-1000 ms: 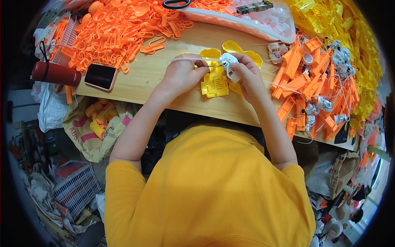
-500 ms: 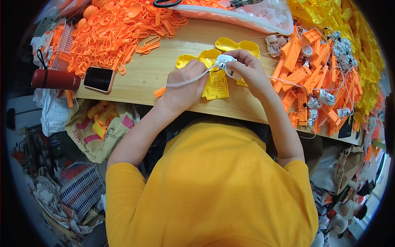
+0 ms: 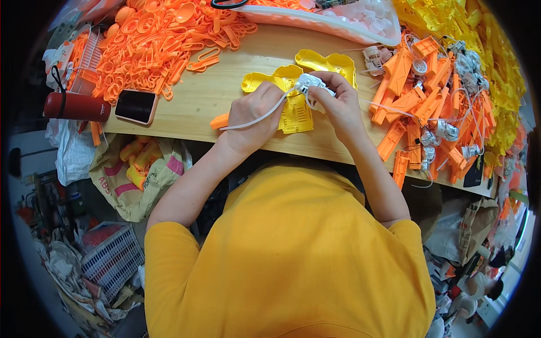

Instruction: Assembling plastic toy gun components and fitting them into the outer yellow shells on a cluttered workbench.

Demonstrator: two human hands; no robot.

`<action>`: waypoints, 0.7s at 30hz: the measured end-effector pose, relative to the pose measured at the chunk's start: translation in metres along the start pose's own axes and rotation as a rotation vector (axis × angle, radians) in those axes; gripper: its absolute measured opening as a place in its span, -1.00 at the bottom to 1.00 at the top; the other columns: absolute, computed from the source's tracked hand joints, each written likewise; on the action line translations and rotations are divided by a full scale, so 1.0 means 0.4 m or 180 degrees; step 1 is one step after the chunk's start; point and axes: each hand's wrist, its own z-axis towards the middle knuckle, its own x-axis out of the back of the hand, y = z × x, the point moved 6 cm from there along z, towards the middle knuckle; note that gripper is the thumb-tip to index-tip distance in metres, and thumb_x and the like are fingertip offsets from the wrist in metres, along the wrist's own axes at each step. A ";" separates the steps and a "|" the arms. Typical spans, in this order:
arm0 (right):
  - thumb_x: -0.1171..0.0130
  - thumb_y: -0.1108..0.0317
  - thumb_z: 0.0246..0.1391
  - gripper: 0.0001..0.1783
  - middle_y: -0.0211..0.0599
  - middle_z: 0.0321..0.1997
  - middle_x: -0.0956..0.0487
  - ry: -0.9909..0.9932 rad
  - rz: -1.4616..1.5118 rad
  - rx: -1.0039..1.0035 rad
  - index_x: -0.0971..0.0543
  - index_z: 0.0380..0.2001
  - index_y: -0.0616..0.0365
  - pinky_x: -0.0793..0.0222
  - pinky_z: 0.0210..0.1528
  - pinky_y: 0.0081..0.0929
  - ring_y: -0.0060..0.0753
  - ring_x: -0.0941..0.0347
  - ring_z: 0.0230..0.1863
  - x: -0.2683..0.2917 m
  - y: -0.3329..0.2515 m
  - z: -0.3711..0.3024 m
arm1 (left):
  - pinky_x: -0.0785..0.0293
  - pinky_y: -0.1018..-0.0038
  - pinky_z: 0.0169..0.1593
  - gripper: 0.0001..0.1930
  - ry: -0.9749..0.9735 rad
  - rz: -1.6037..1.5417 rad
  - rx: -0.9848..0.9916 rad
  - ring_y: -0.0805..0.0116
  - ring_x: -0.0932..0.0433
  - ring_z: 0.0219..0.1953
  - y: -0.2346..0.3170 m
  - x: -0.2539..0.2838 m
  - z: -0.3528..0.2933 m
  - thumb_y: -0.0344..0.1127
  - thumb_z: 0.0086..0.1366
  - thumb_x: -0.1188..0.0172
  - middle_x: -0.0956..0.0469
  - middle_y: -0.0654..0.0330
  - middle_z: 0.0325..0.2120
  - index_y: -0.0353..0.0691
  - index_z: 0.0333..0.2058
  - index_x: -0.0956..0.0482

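My right hand [image 3: 345,110] pinches a small white plastic mechanism [image 3: 307,82] between thumb and fingers, over the table. From it a thin white tube [image 3: 262,117] runs left across the back of my left hand [image 3: 255,121]. That hand is closed, and the end of an orange plastic piece [image 3: 219,121] sticks out from its outer side; its fingertips are hidden. Beneath the hands lies a yellow plastic shell half [image 3: 297,115] with slots. Another yellow shell half [image 3: 341,62] rests just behind the right hand, partly covered by it.
Orange loops and cups [image 3: 163,45] are heaped at the back left, near a phone [image 3: 136,107] and a red cylinder [image 3: 76,107]. A white tray [image 3: 321,21] stands at the back. Orange housings with white mechanisms [image 3: 428,107] and yellow shells [image 3: 479,62] crowd the right.
The white mechanism has turned in my right hand, and the white tube now lies lower across my left hand. The orange piece's end shows a little more to the left.
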 end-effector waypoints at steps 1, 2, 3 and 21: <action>-0.18 0.42 0.02 -0.65 -0.36 -0.18 -0.54 -0.0001 0.0001 0.0001 -0.49 -0.09 0.27 -0.36 -0.12 -0.63 -0.63 -0.43 -0.21 0.000 0.002 -0.002 | -0.46 0.35 -0.46 -0.89 0.0015 -0.0017 -0.0192 0.14 -0.54 -0.47 0.005 -0.003 -0.005 -0.48 0.10 -0.20 -0.51 0.15 -0.44 -0.24 -0.36 -0.49; -0.18 0.42 0.02 -0.66 -0.37 -0.18 -0.54 -0.0013 -0.0016 0.0017 -0.49 -0.09 0.27 -0.36 -0.12 -0.64 -0.64 -0.43 -0.21 -0.001 0.005 -0.003 | -0.47 0.36 -0.45 -0.89 0.0028 -0.0033 -0.0383 0.14 -0.55 -0.46 0.012 -0.004 -0.008 -0.46 0.10 -0.20 -0.53 0.15 -0.42 -0.23 -0.35 -0.50; -0.18 0.41 0.03 -0.66 -0.37 -0.18 -0.54 -0.0010 -0.0031 0.0030 -0.49 -0.10 0.27 -0.36 -0.13 -0.65 -0.64 -0.43 -0.21 0.001 0.008 -0.005 | -0.47 0.36 -0.45 -0.89 0.0020 -0.0040 -0.0391 0.14 -0.55 -0.46 0.009 -0.002 -0.007 -0.46 0.10 -0.20 -0.53 0.15 -0.42 -0.23 -0.35 -0.50; -0.24 0.54 -0.05 -0.47 -0.27 -0.18 -0.46 0.0188 0.0000 0.0348 -0.29 0.01 0.27 -0.43 -0.16 -0.66 -0.56 -0.47 -0.17 -0.032 -0.015 0.011 | -0.40 0.42 -0.07 -0.76 0.2604 -0.3910 0.1715 0.38 -0.51 -0.17 -0.222 0.239 -0.018 -0.40 0.20 -0.19 -0.50 0.15 -0.30 -0.27 -0.18 -0.38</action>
